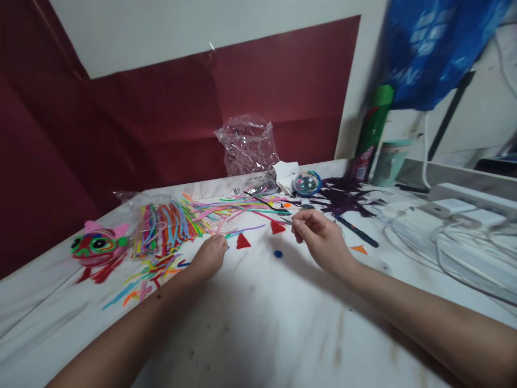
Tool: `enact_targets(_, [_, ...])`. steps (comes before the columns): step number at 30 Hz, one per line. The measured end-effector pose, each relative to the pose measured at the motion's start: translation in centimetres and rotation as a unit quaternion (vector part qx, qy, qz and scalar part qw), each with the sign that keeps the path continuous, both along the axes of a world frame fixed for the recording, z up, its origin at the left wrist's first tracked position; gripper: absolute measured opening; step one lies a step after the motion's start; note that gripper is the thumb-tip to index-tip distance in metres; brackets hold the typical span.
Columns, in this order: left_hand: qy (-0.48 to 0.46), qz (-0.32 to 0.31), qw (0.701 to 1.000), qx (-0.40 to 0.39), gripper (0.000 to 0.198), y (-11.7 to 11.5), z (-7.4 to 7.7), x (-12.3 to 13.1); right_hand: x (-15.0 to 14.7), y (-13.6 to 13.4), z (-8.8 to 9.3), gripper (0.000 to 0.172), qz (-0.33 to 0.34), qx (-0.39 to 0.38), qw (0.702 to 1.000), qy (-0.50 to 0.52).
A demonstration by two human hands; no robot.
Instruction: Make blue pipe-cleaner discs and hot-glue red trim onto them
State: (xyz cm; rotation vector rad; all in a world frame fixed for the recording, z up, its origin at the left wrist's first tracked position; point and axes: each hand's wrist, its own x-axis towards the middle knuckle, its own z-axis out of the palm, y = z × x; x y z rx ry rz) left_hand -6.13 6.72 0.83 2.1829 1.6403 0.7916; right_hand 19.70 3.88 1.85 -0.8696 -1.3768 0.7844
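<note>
My left hand (pixel 210 256) is closed, its fingers curled over the table near a thin purple-blue strip (pixel 248 229); whatever it may hold is hidden. Thumb and fingertips of my right hand (pixel 319 233) are pinched together, and what is between them is too blurred to make out. A thin black strip (pixel 264 202) slants toward the right hand's fingertips; I cannot tell whether it touches them. Between the hands lie a red triangular piece (pixel 243 242), another red piece (pixel 278 227) and a dark blue disc (pixel 278 254).
Multicoloured pipe cleaners (pixel 169 223) lie at left beside a pink decorated figure (pixel 99 248). Behind are a crumpled clear bag (pixel 248 145), a clear ball (pixel 307 184) and a dark purple heap (pixel 343 195). White cables (pixel 440 242), a green can (pixel 372 132) and a cup (pixel 391 164) stand right.
</note>
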Motion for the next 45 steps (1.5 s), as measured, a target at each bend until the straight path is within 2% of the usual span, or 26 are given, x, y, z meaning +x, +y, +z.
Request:
enact_targets(3, [-0.104, -0.025, 0.994, -0.028, 0.020, -2.6, 2.0, 1.9, 0.1, 0.3, 0.1, 0.029, 0.003, -0.017, 1.000, 0.019])
enact_targets(4, [-0.253, -0.059, 0.963, -0.070, 0.019, -3.7, 2.6, 2.7, 0.0, 0.2, 0.1, 0.031, 0.018, -0.027, 0.999, 0.020])
enact_targets(6, [-0.455, -0.115, 0.868, -0.161, 0.017, -5.9, 3.1, 4.5, -0.7, -0.4, -0.2, 0.030, 0.059, -0.048, 0.997, 0.022])
enact_targets(8, [-0.540, -0.124, 0.796, -0.243, 0.020, -7.3, 2.5, 6.2, -1.6, -1.3, -0.4, 0.027, 0.116, -0.076, 0.990, 0.028])
enact_targets(10, [-0.579, -0.128, 0.741, -0.316, 0.019, -7.8, 1.1, 7.5, -2.6, -2.3, -0.8, 0.028, 0.193, -0.131, 0.971, 0.047])
enact_targets(12, [-0.609, -0.132, 0.707, -0.336, 0.018, -7.6, -0.5, 8.1, -3.3, -3.2, -1.1, 0.029, 0.257, -0.191, 0.944, 0.081])
enact_targets(15, [-0.635, -0.141, 0.687, -0.325, 0.017, -7.1, -2.0, 8.3, -3.8, -3.7, -1.5, 0.030, 0.288, -0.229, 0.922, 0.124])
enact_targets(18, [-0.640, -0.133, 0.688, -0.314, 0.018, -7.2, -2.1, 8.1, -4.0, -3.7, -1.8, 0.031, 0.291, -0.231, 0.917, 0.144])
enact_targets(21, [-0.627, -0.119, 0.705, -0.308, 0.021, -7.4, -2.0, 7.9, -4.0, -3.6, -2.1, 0.027, 0.289, -0.225, 0.921, 0.132])
enact_targets(27, [-0.541, -0.119, 0.782, -0.285, 0.016, -7.3, -2.5, 7.3, -3.8, -3.4, -2.3, 0.026, 0.264, -0.214, 0.929, 0.142])
enact_targets(32, [-0.536, -0.125, 0.784, -0.287, 0.016, -7.4, -2.0, 7.3, -4.1, -3.5, -2.6, 0.026, 0.312, -0.226, 0.907, 0.172])
enact_targets(35, [-0.524, -0.125, 0.792, -0.286, 0.017, -7.5, -2.0, 7.2, -4.0, -3.7, -2.6, 0.024, 0.295, -0.208, 0.923, 0.133])
enact_targets(37, [-0.514, -0.116, 0.801, -0.285, 0.017, -7.4, -2.1, 7.1, -3.5, -3.6, -2.3, 0.021, 0.249, -0.165, 0.953, 0.047])
enact_targets(39, [-0.495, -0.098, 0.816, -0.283, 0.017, -7.2, -2.1, 6.9, -2.9, -3.4, -1.8, 0.017, 0.194, -0.060, 0.975, -0.087])
enact_targets(40, [-0.482, -0.089, 0.826, -0.280, 0.018, -7.2, -2.0, 6.9, -2.5, -3.4, -1.5, 0.015, 0.176, 0.009, 0.972, -0.158])
enact_targets(42, [-0.446, -0.070, 0.851, -0.270, 0.019, -7.2, -1.6, 6.8, -1.9, -3.3, -1.0, 0.017, 0.157, 0.137, 0.937, -0.280])
enact_targets(45, [-0.376, -0.055, 0.892, -0.245, 0.016, -7.4, -1.2, 6.7, -1.6, -3.3, -0.6, 0.023, 0.146, 0.233, 0.867, -0.416])
